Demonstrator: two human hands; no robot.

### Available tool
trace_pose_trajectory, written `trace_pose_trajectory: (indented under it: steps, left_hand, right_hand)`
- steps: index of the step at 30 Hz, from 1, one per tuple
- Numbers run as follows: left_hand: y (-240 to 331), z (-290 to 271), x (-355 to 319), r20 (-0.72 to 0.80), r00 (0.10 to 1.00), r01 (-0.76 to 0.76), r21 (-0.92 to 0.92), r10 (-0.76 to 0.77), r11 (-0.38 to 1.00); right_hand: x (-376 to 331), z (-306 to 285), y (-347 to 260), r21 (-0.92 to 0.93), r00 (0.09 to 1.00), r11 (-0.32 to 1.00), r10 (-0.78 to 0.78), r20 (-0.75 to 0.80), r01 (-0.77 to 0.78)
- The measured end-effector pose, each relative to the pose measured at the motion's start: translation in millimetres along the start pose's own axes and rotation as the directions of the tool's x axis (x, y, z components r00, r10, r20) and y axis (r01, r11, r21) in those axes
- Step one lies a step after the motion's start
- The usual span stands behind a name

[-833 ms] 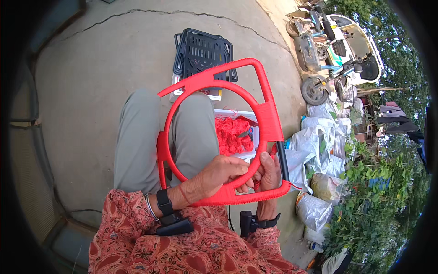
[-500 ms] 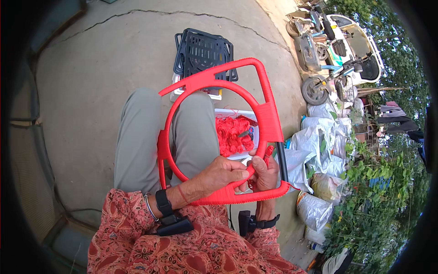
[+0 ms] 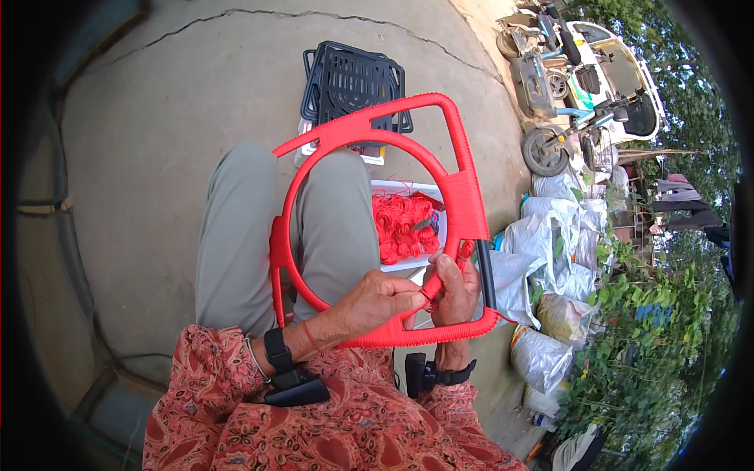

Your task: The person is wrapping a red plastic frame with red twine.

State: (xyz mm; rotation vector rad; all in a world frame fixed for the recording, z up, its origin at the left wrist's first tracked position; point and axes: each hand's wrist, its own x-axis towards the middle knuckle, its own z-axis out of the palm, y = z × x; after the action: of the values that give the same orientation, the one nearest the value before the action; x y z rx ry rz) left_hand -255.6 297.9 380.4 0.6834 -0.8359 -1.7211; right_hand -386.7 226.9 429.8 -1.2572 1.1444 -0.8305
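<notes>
A flat frame wound with red cord lies across my lap, a round ring set within its angular outline. A black bar on its right side is unwound. My right hand grips the lower right of the ring, thumb on top, fingers behind. Beside that thumb a small bundle of red cord sticks up. Close by, my left hand is closed, thumb and forefinger pinching at the ring's lower edge on what looks like red cord; the fingers mostly hide it.
Beyond my knees stands a white box holding heaped red cord and a dark-handled tool. Farther off, black slotted panels are stacked on a white container. Silvery sacks, plants and parked two-wheelers line the right.
My right hand has shifted slightly up along the ring, its thumb higher and the cord bundle with it. The left hand stays pinched at nearly the same spot.
</notes>
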Motion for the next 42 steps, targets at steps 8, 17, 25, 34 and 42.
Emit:
trace_pose_trajectory:
  steps: [8,17,25,34,42]
  left_hand:
    - [1.1,-4.1,3.5,0.077,0.992,0.118,-0.242,-0.103,0.963]
    - [14.5,0.6,12.3,0.113,0.988,0.144,-0.366,-0.110,0.919]
    - [12.8,2.2,6.3,0.031,0.996,0.085,-0.060,-0.084,0.995]
    - [12.0,-0.5,12.2,0.116,0.980,0.195,-0.452,-0.160,0.870]
    - [21.2,-1.3,19.0,0.218,0.976,0.112,-0.393,-0.026,0.913]
  right_hand:
    - [0.8,-6.3,0.2,-0.009,0.999,1.000,0.024,0.046,-0.023]
    - [4.6,-15.9,3.9,0.110,0.985,0.992,0.044,0.164,-0.062]
    - [-3.2,-9.7,-7.5,0.081,0.988,0.993,0.069,0.141,-0.081]
    - [-1.5,-11.1,-7.7,0.116,0.980,0.987,0.088,0.178,-0.110]
    - [3.7,-11.3,-3.8,0.231,0.991,0.972,0.018,0.129,-0.048]
